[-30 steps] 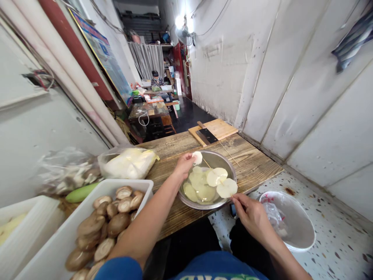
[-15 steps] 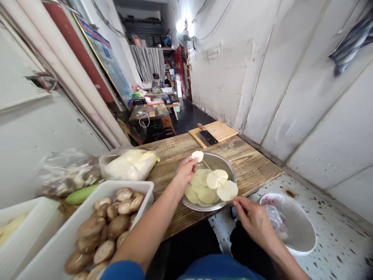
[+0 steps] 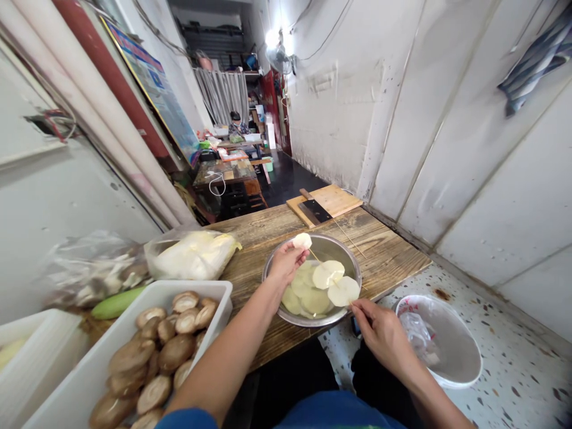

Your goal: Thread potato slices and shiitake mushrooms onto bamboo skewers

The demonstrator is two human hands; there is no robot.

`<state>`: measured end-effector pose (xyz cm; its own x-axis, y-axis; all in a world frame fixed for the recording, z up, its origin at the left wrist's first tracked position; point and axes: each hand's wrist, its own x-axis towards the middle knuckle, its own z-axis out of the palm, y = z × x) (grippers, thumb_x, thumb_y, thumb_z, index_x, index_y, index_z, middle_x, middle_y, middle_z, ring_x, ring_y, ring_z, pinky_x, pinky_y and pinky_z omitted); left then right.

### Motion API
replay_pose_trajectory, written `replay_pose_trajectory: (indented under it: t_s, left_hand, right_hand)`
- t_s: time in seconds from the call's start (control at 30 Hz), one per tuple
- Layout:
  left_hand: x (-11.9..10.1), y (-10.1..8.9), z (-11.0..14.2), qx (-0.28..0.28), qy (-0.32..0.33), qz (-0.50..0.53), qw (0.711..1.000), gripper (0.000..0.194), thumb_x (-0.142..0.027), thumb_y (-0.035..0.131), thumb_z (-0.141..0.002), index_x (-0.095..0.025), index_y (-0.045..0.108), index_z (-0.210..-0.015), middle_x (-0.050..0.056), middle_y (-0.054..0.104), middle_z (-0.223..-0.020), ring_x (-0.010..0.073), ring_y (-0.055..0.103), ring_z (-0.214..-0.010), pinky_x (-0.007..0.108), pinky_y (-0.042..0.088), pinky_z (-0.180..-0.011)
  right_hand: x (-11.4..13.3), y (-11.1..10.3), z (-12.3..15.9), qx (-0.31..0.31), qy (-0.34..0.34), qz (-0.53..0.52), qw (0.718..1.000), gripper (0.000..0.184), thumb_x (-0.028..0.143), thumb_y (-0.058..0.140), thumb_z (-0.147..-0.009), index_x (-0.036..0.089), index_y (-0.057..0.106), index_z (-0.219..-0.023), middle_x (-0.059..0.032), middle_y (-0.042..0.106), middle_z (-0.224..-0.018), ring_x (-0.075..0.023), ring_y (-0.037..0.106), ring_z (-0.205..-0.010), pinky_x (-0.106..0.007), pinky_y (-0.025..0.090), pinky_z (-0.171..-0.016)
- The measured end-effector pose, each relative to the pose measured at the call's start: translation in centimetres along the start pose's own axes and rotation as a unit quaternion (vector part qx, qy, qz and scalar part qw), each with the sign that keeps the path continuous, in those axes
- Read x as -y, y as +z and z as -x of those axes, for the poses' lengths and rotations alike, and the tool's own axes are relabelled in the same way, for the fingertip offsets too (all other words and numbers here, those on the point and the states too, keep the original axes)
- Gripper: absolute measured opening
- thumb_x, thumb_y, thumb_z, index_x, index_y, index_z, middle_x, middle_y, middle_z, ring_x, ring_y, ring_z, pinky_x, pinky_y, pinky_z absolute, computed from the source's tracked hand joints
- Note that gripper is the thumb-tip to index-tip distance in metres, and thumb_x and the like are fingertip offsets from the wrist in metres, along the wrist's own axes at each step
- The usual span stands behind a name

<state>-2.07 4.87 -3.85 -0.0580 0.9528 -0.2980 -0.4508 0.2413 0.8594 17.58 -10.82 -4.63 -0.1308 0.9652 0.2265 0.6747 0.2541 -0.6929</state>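
Note:
My right hand (image 3: 379, 328) pinches the near end of a thin wooden skewer (image 3: 314, 255), which slants up and left over the bowl. Two pale potato slices (image 3: 344, 291) are threaded on it, one behind the other. Between the fingers of my left hand (image 3: 288, 262) is a smaller round potato slice (image 3: 302, 241), held by the skewer's far tip; whether the tip has pierced it I cannot tell. Beneath both hands stands a metal bowl (image 3: 358, 271) with several more slices lying in water.
A cleaver (image 3: 316, 211) rests on a cutting board (image 3: 346, 201), with another skewer (image 3: 349, 238) beside it. Left are a white tub (image 3: 226, 292) of mushrooms (image 3: 176, 351), a green vegetable (image 3: 117, 302) and bags (image 3: 192, 256). A bin (image 3: 465, 351) stands right. A person (image 3: 236, 124) sits far back.
The view has shifted slightly. My left fingers have closed in around the small slice near the skewer's tip. My right hand keeps its grip on the skewer.

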Motion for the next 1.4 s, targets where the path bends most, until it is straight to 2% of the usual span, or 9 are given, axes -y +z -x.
replay_pose_trajectory:
  t_s: [0.23, 0.47, 0.7, 0.9, 1.07, 1.4]
  left_hand:
    - [0.2, -0.1, 0.0, 0.002, 0.007, -0.011, 1.0, 0.008, -0.003, 0.064, -0.073, -0.01, 0.059, -0.073, 0.007, 0.067, -0.068, 0.0084, 0.063, -0.06, 0.018, 0.048, -0.059]
    - [0.5, -0.2, -0.1, 0.011, 0.044, -0.024, 0.999, 0.013, -0.008, 0.072, -0.064, -0.012, 0.06, -0.066, 0.001, 0.062, -0.061, 0.0066, 0.057, -0.056, 0.018, 0.046, -0.057]
    - [0.9, -0.3, -0.3, 0.025, 0.097, -0.062, 0.993, 0.015, -0.016, 0.074, -0.06, -0.013, 0.064, -0.072, 0.0, 0.062, -0.062, 0.0066, 0.055, -0.054, 0.02, 0.043, -0.057]
    - [1.2, -0.5, -0.2, 0.033, 0.17, -0.129, 0.976, 0.011, -0.019, 0.072, -0.061, -0.015, 0.065, -0.068, -0.001, 0.063, -0.062, 0.0089, 0.056, -0.057, 0.02, 0.043, -0.061]
    - [1.1, -0.5, 0.2, 0.061, 0.235, -0.214, 0.946, 0.006, -0.021, 0.065, -0.068, -0.016, 0.065, -0.071, 0.001, 0.065, -0.065, 0.0124, 0.059, -0.06, 0.023, 0.045, -0.062]
    - [0.8, 0.4, 1.3, 0.095, 0.184, -0.166, 0.964, 0.016, -0.024, 0.071, -0.065, -0.014, 0.064, -0.075, 0.003, 0.066, -0.067, 0.0113, 0.059, -0.059, 0.023, 0.046, -0.061]
  right_hand:
    - [-0.1, 0.1, -0.2, -0.003, 0.002, 0.003, 1.0, 0.034, 0.035, 0.035, -0.095, 0.018, 0.061, -0.08, -0.0043, 0.065, -0.068, -0.0178, 0.059, -0.061, -0.026, 0.042, -0.059]
    - [0.0, 0.1, -0.4, -0.005, -0.005, 0.01, 1.0, 0.035, 0.034, 0.035, -0.094, 0.018, 0.06, -0.078, -0.0045, 0.065, -0.067, -0.0174, 0.06, -0.059, -0.025, 0.042, -0.058]
    - [0.0, -0.1, -0.3, -0.006, -0.003, 0.029, 1.0, 0.036, 0.033, 0.034, -0.094, 0.017, 0.063, -0.079, -0.0051, 0.066, -0.066, -0.0182, 0.061, -0.059, -0.025, 0.043, -0.057]
    - [0.0, -0.2, -0.2, -0.008, -0.008, 0.045, 0.999, 0.037, 0.031, 0.034, -0.093, 0.017, 0.064, -0.076, -0.0054, 0.066, -0.065, -0.0181, 0.062, -0.058, -0.025, 0.043, -0.056]
    - [0.2, -0.3, -0.2, -0.007, -0.002, 0.044, 0.999, 0.036, 0.032, 0.034, -0.093, 0.017, 0.063, -0.079, -0.0053, 0.066, -0.065, -0.0184, 0.062, -0.058, -0.026, 0.042, -0.056]
    - [0.1, 0.3, -0.5, -0.036, -0.011, 0.029, 0.999, 0.036, 0.033, 0.034, -0.094, 0.017, 0.063, -0.081, -0.0056, 0.067, -0.067, -0.0186, 0.063, -0.06, -0.026, 0.044, -0.058]
